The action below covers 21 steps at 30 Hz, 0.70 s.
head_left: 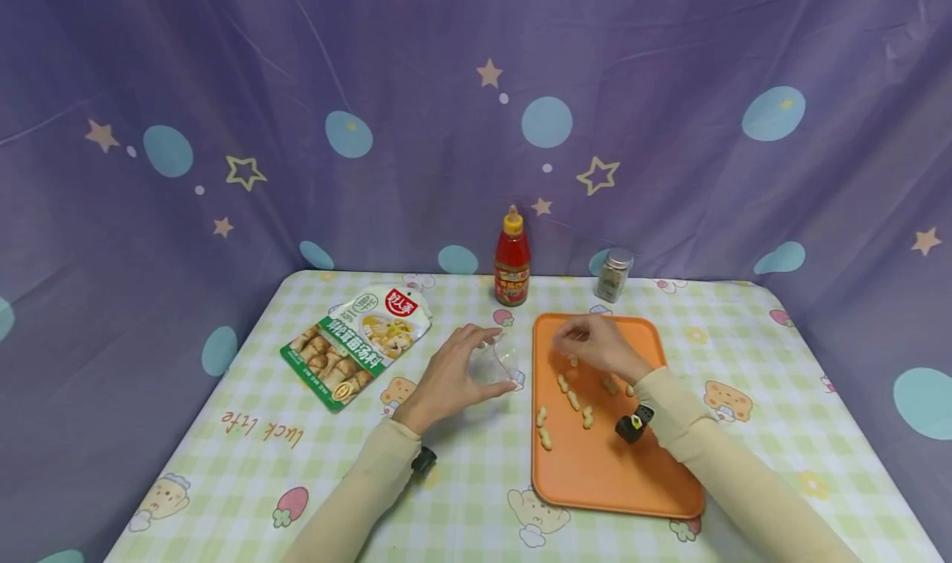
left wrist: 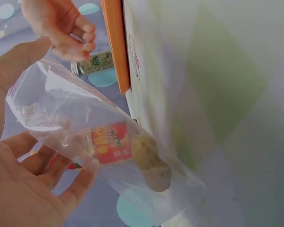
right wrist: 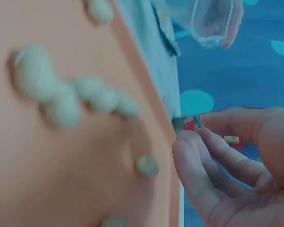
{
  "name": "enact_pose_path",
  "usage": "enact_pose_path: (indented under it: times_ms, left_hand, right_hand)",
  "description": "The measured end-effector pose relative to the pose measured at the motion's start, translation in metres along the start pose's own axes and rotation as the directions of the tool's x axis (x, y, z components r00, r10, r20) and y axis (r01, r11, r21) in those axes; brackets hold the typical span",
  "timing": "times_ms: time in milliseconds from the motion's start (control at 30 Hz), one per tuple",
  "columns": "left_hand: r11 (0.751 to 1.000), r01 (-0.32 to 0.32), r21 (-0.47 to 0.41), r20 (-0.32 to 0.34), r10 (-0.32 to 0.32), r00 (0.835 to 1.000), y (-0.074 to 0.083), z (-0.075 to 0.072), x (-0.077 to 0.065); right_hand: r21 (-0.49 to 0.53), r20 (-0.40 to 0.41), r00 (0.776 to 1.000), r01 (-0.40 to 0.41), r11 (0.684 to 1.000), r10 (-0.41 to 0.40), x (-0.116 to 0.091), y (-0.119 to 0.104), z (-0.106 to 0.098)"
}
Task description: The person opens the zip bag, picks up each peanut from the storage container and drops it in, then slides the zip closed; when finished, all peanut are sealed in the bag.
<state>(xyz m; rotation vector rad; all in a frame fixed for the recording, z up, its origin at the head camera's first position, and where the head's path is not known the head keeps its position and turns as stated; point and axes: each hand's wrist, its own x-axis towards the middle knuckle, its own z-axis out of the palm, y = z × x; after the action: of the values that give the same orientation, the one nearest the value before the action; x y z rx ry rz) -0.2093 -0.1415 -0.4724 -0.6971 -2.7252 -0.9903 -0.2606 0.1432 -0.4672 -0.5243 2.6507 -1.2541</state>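
Note:
My left hand holds a clear plastic bag by its mouth, the thumb and fingers spread around it. One unshelled peanut lies low inside the bag. Over the far left part of the orange tray hovers my right hand, its fingers loosely bent. Nothing shows between those fingertips in the right wrist view. Several more peanuts lie scattered on the tray; close up, some peanuts look blurred. My right wrist and forearm cover part of the tray.
Behind the tray stand a red sauce bottle with a yellow cap and a small spice jar. A green and white food pouch lies left of my left hand. A purple curtain hangs behind the checked tablecloth.

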Motion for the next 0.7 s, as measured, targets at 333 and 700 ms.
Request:
enact_pose_path:
  times_ms: [333,700]
  left_hand:
    - [1.000,-0.018,-0.012,-0.007,0.018,1.000,-0.001,-0.002,0.000]
    - [1.000,-0.016,-0.006,-0.018,0.016,1.000,0.000,-0.004,0.000]
  right_hand:
    - [-0.057,-0.014,0.999,-0.047,0.997,0.046,-0.005,0.014,-0.007]
    - [-0.032,0.025,0.996,-0.087,0.996,0.088,-0.005,0.023,-0.004]
